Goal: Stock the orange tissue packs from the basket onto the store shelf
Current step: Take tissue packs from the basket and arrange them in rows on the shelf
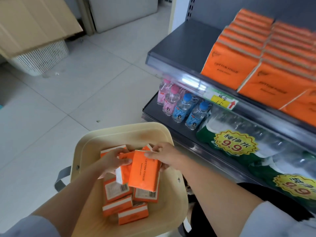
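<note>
From over the person's shoulder, both hands are down in the cream basket [123, 129]. The right hand [165, 156] pinches the top edge of an orange tissue pack [145, 170], thumb flat across its face and fingers tucked behind. The left hand [112, 159] has its fingers curled round a second pack [125, 168] that sits half under the first. More loose packs [119, 202] lie jumbled on the basket floor, so there is plenty left to stock. The dark shelf [184, 43] stands up and to the right, with stocked packs [239, 57] in upright rows and bare space to their left. I'd say the risk is the overlap: the two held packs touch, and lifting one could drag the other loose so it drops back or over the rim. The wrapping looks soft and slick, so a top-edge pinch may slip. Pushing new packs in carelessly could also tip the standing rows. The held pack and the shelf packs read "COTTON TISSUE". Basket packs show barcodes. The green bottled water wrap [236, 142] reads "9.9". The yellow price tag [222, 100] has a red arrow, but its writing is too blurred to read.
</note>
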Available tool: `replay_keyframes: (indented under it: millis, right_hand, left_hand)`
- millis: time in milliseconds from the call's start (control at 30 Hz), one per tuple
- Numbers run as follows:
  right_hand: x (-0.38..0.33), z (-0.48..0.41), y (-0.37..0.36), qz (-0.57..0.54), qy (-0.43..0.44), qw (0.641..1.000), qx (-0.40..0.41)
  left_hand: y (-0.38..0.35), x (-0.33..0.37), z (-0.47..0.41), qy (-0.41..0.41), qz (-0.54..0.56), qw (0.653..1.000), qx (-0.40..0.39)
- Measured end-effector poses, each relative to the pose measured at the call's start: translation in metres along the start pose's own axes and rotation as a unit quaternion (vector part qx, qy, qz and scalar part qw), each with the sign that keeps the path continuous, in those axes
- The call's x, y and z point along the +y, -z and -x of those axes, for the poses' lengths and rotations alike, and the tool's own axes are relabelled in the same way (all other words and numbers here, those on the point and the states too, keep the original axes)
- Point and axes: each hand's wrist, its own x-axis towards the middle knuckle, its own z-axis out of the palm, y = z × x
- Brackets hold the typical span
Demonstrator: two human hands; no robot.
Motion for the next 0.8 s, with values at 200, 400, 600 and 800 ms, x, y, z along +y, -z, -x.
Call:
replay_keyframes:
  millis: [200,400,600,800]
  right_hand:
    - [-0.032,0.054,0.054,-0.042,0.022,0.997,-0.065]
    - [-0.033,0.104,0.086,-0.082,0.080,0.993,0.026]
    - [-0.024,0.149,0.106,-0.219,0.159,0.944,0.189]
    - [-0.009,0.189,0.131,-0.211,0.128,0.934,0.258]
  left_hand:
    - [0.021,0.049,0.035,-0.040,0.088,0.995,-0.032]
    - [0.014,0.100,0.073,-0.100,0.084,0.987,-0.096]
    - [-0.019,0.147,0.109,-0.187,0.077,0.976,-0.082]
    - [-0.065,0.186,0.143,-0.244,0.046,0.965,-0.081]
